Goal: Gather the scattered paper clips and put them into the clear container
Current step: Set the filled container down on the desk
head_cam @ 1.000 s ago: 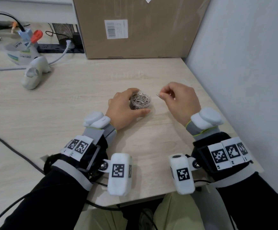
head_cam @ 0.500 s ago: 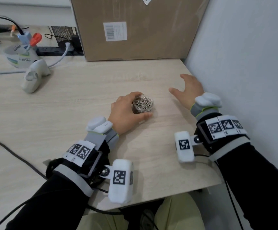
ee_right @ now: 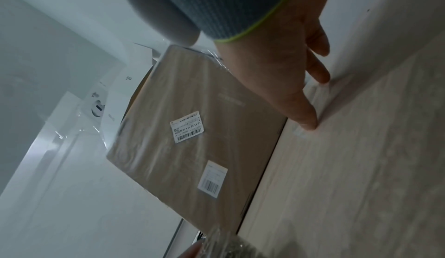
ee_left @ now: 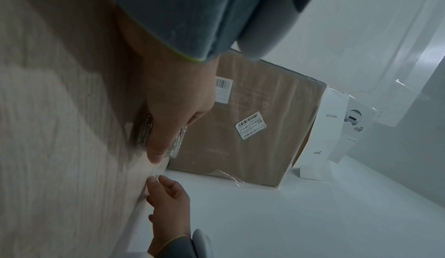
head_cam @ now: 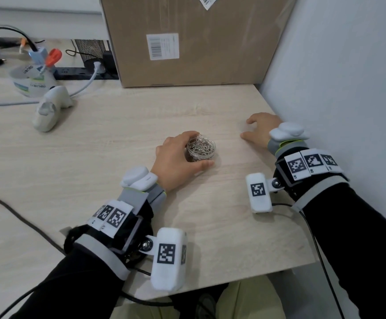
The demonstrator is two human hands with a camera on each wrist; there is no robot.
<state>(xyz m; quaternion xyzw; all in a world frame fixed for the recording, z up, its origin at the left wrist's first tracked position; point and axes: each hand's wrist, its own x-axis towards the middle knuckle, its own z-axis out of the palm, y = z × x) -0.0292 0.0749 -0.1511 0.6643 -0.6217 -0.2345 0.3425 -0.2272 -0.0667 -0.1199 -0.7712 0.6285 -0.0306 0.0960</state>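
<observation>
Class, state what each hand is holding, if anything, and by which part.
The left hand grips the container of clips round its side wall. The right hand holds nothing; its fingers rest spread on the desk.

back: cardboard box (head_cam: 194, 40) blocks | right: wall (head_cam: 348, 88) blocks | left: bare desk (head_cam: 95, 157) open for hands
</observation>
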